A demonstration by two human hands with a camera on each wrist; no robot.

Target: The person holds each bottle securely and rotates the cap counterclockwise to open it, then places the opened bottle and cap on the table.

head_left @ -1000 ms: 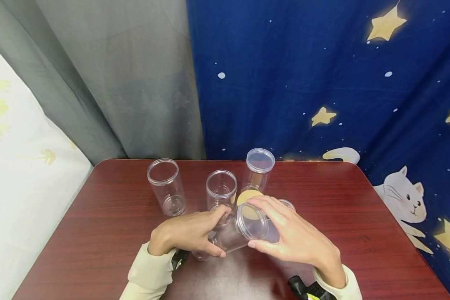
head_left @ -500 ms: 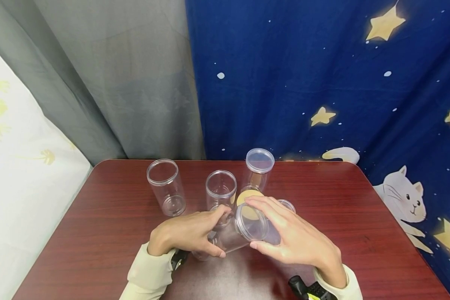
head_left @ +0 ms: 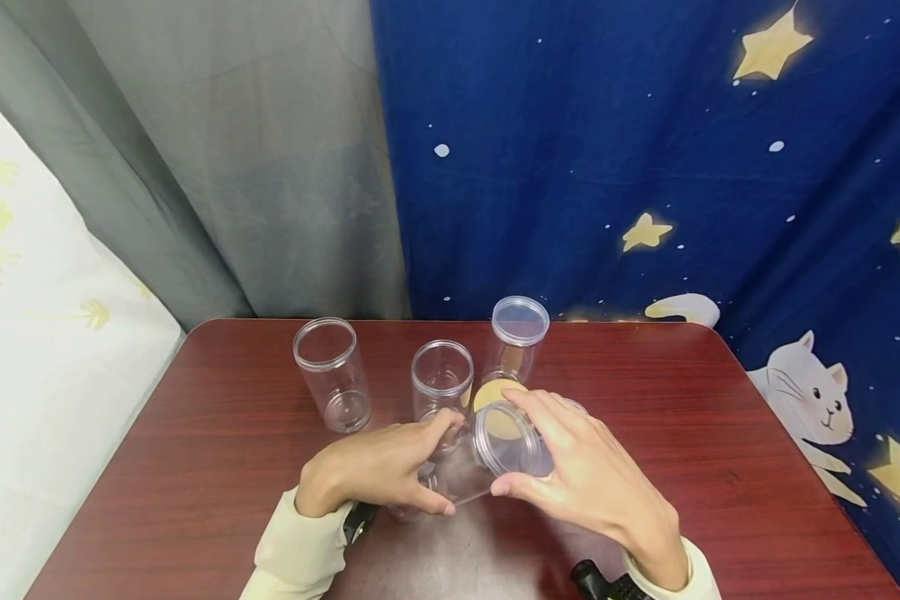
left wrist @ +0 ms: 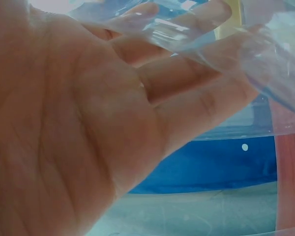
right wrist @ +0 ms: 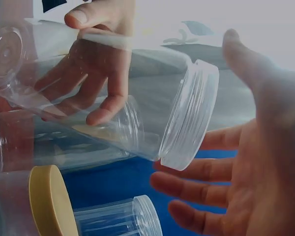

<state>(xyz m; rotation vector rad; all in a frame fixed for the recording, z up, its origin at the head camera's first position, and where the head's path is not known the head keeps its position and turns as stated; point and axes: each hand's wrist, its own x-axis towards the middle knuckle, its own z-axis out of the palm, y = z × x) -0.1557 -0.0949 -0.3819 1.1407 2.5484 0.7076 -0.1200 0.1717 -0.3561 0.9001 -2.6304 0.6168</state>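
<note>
A clear plastic jar (head_left: 465,473) is held tilted on its side above the table, its screw lid (right wrist: 196,118) pointing right. My left hand (head_left: 375,462) grips the jar's body, thumb at the near side and fingers round the far side. Around the lid end curves my right hand (head_left: 596,483). The right wrist view shows its thumb (right wrist: 243,59) apart from the lid and its fingers (right wrist: 196,187) stretched beyond the lid's edge; whether a fingertip touches it is hard to tell. In the left wrist view, the left palm (left wrist: 98,108) fills much of the picture.
Several other clear jars stand behind the hands: a lidless one (head_left: 330,375) at left, another lidless one (head_left: 442,375) in the middle, a clear-lidded one (head_left: 521,323) at the back. A yellow lid (right wrist: 51,201) tops one jar. The right hand partly hides another rim.
The lid end of the jar has risen slightly and moved a little right. My right hand has shifted slightly around the lid; the left hand is nearly still.
</note>
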